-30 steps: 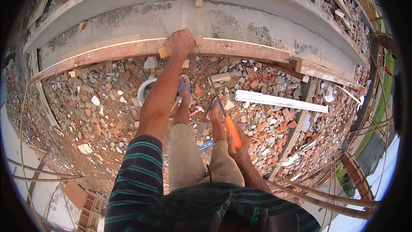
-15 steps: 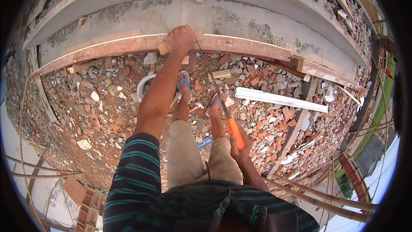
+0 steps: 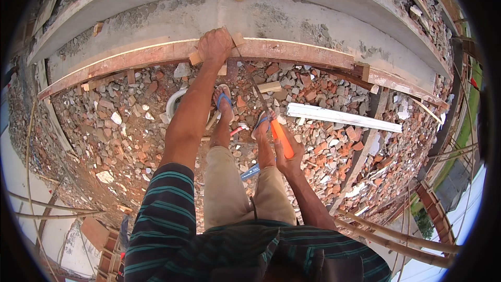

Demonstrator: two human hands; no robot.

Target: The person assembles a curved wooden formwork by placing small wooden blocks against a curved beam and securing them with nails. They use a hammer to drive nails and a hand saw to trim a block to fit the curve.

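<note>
My left hand (image 3: 214, 46) is closed over a short wooden strip (image 3: 238, 38), pressing it down across the edge of a long reddish board (image 3: 292, 50). One end of the strip sticks out on each side of my fist. In my right hand (image 3: 290, 157) is a hand saw with an orange handle (image 3: 282, 139), my fingers wrapped round the grip. Its thin dark blade (image 3: 258, 90) slants up and away to the left. The blade's far end meets the strip close beside my left hand.
A concrete channel (image 3: 172, 21) runs beyond the board. Broken brick rubble (image 3: 120, 146) covers the ground around my sandalled feet. A white bar (image 3: 344, 117) lies at the right, a small wood block (image 3: 269, 87) near the blade. Bamboo poles (image 3: 396, 240) cross at lower right.
My right hand has pushed the saw forward, away from my body, so more of the blade passes the strip. My left hand stays on the strip.
</note>
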